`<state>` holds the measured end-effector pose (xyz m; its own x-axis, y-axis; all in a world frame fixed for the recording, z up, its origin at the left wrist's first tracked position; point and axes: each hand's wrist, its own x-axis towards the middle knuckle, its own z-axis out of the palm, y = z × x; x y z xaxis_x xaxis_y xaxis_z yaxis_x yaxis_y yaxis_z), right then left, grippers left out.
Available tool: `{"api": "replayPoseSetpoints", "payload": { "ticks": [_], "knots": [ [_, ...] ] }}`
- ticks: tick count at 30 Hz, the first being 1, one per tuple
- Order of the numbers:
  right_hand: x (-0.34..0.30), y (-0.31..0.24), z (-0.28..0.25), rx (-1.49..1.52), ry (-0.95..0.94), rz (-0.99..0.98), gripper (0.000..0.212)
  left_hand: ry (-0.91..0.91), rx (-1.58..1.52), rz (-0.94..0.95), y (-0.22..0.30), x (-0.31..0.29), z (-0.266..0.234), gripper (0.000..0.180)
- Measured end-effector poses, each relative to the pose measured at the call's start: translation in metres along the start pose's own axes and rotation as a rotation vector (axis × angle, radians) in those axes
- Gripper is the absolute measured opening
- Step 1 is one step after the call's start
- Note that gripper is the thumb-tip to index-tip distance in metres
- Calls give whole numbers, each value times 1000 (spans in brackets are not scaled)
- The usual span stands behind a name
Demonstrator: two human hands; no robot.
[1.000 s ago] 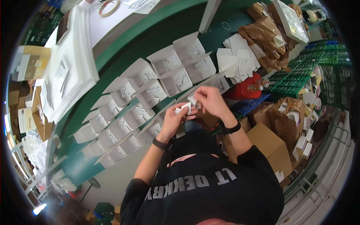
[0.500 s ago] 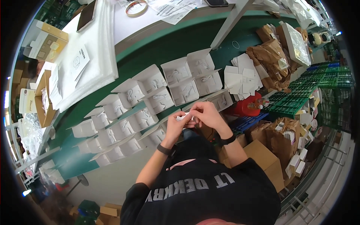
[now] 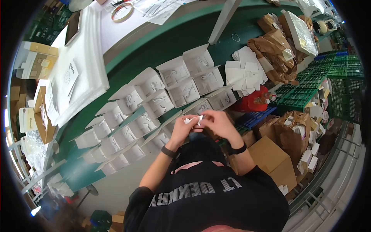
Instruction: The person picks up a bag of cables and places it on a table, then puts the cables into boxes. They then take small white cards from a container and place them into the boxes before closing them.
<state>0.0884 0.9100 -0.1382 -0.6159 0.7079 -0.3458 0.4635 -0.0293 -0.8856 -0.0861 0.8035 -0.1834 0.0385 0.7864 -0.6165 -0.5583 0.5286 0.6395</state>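
Observation:
Close in front of my chest, my left hand (image 3: 183, 128) and my right hand (image 3: 217, 123) meet, fingers closed, around a small white item (image 3: 199, 119). Its kind is hard to make out, as the fingers cover most of it. Just beyond them, rows of open white boxes (image 3: 184, 92) stand on the green table (image 3: 127, 63). Thin white cables (image 3: 188, 91) lie inside several boxes. The nearest row of boxes (image 3: 161, 138) runs along the table's front edge, partly hidden by my hands at its right part.
Flat white cartons (image 3: 247, 71) and crumpled brown paper (image 3: 275, 58) lie to the right, near a red container (image 3: 253, 102) and green crates (image 3: 309, 89). An open cardboard box (image 3: 271, 160) stands by my right elbow. White foam sheets (image 3: 87, 69) lie at the left; a metal post (image 3: 224, 21) rises behind.
My view has shifted slightly, so the boxes appear lower and further left. My right hand has drawn a little away from the left, and more of the white item shows between them.

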Motion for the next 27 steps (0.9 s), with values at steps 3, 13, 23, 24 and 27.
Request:
{"api": "replayPoseSetpoints", "payload": {
  "ticks": [3, 13, 23, 24, 27],
  "knots": [
    [-6, 7, 1, 84, -56, 69, 20, -56, 59, -72, -2, 8, 3, 34],
    [28, 99, -41, 240, 232, 283, 28, 11, -335, -66, 23, -38, -13, 30],
    [-8, 73, -89, -334, 335, 199, 55, 666, -97, 1096, 215, -283, -210, 36],
    [-12, 84, -108, -427, 381, 160, 53, 1010, 46, 1160, 241, -310, -241, 34],
    [-41, 100, -175, -630, 504, 22, 49, 1548, 772, 970, 326, -373, -363, 38]
  ]
}}
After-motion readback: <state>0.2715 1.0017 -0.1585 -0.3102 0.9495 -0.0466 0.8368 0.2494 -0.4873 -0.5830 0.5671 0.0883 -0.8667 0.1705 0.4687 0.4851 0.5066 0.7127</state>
